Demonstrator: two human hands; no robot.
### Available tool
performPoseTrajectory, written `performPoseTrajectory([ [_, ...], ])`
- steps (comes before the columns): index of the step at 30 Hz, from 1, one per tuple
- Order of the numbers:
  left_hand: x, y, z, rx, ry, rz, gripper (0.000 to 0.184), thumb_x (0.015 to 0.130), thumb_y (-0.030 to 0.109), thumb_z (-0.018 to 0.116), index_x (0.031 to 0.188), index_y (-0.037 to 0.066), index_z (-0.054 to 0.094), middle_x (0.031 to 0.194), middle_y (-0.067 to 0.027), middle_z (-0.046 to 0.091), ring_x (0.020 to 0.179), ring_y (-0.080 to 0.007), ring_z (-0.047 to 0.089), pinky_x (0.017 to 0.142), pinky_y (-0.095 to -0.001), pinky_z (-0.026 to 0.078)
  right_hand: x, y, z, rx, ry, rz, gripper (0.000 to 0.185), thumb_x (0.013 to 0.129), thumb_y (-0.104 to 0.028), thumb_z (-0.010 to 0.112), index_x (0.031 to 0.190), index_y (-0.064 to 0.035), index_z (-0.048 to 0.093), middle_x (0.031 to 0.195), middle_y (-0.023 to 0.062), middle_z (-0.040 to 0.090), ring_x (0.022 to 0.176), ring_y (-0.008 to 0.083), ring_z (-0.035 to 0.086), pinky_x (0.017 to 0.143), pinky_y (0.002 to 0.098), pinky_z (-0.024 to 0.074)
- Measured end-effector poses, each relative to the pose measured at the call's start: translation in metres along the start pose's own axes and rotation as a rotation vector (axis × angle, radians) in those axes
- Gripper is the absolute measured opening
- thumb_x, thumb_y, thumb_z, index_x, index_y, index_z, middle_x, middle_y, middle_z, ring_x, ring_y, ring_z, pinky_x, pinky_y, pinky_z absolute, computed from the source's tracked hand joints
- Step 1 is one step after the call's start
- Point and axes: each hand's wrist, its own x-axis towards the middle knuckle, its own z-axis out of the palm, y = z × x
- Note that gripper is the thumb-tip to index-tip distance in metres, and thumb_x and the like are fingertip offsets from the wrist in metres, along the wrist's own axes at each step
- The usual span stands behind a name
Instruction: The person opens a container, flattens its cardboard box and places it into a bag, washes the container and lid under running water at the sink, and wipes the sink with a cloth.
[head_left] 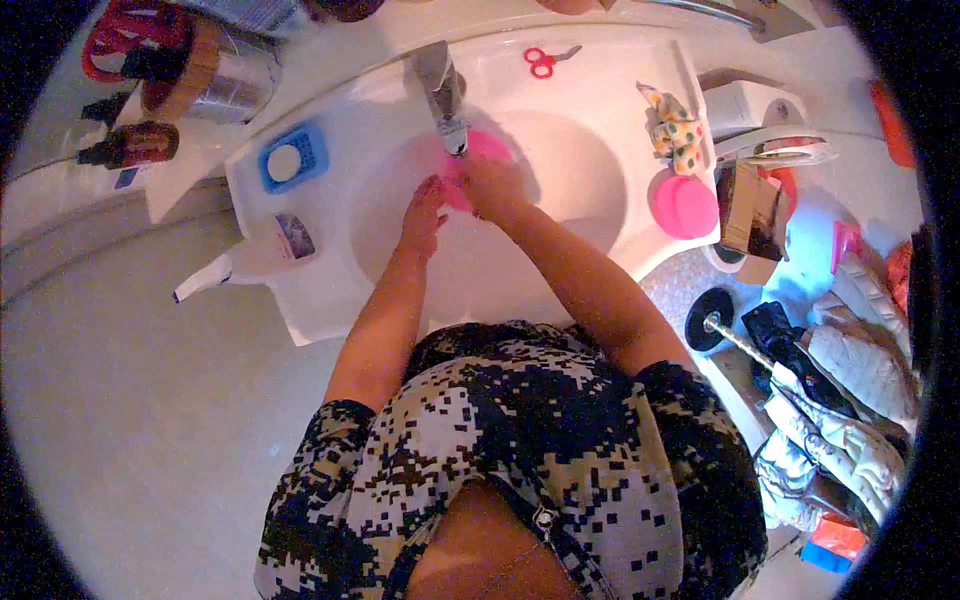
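Note:
In the sink basin point(590, 185), under the metal faucet point(437, 85), is a bright pink object point(490, 147); its kind is hard to make out because my hands cover part of it. My right hand point(494, 188) is closed over its near right side, with the fingertips partly hidden. At its left edge is my left hand point(424, 214), fingers loosely apart and pointing toward the pink surface. Whether those fingertips touch it is unclear.
Left on the sink are a blue soap dish point(312, 150) with white soap point(285, 163) and a clear bottle point(265, 250). Red-handled scissors point(543, 62) lie behind. A dotted cloth point(675, 130) and a round pink item point(685, 207) sit right; clothes point(850, 350) are piled beyond.

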Motion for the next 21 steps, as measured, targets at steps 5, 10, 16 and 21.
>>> performPoseTrajectory([
  [5,0.022,-0.009,-0.003,-0.183,-0.254,0.046,0.048,0.088,0.042,0.053,0.128,0.016,0.044,0.121,-0.0037,0.051,0.112,-0.0182,0.048,0.081,-0.0362,0.046,-0.006,0.005,-0.001,0.245,0.069,-0.086,0.029,0.081,-0.039,0.058,0.092,-0.0122,0.062,0.077,0.0113,0.065,0.074,0.0326,0.063,0.064,0.0445,0.0483],
  [10,0.049,-0.008,-0.03,-0.1,-0.11,-0.063,0.042,0.089,0.041,0.052,0.12,0.012,0.05,0.109,-0.0044,0.058,0.096,-0.0166,0.056,0.071,-0.032,0.049,-0.012,0.026,-0.021,0.238,0.12,-0.371,0.029,0.078,-0.037,0.062,0.093,-0.0124,0.061,0.074,0.0119,0.064,0.073,0.034,0.062,0.064,0.0445,0.0487],
  [16,0.031,0.013,-0.006,0.048,-0.028,0.024,0.037,0.091,0.04,0.047,0.114,0.012,0.054,0.105,-0.0041,0.059,0.088,-0.0162,0.057,0.07,-0.0325,0.048,-0.008,-0.018,-0.043,-0.022,0.179,-0.104,0.022,0.078,-0.028,0.059,0.092,-0.0116,0.058,0.07,0.0139,0.062,0.072,0.0341,0.062,0.064,0.0458,0.0484],
  [21,0.025,-0.007,-0.006,0.107,-0.055,0.175,0.041,0.092,0.041,0.045,0.12,0.012,0.05,0.108,-0.0048,0.058,0.095,-0.0178,0.056,0.077,-0.0321,0.047,-0.001,-0.006,-0.022,-0.086,0.023,-0.177,0.022,0.078,-0.027,0.059,0.092,-0.0097,0.058,0.077,0.0169,0.062,0.072,0.0335,0.062,0.064,0.0441,0.0487],
])
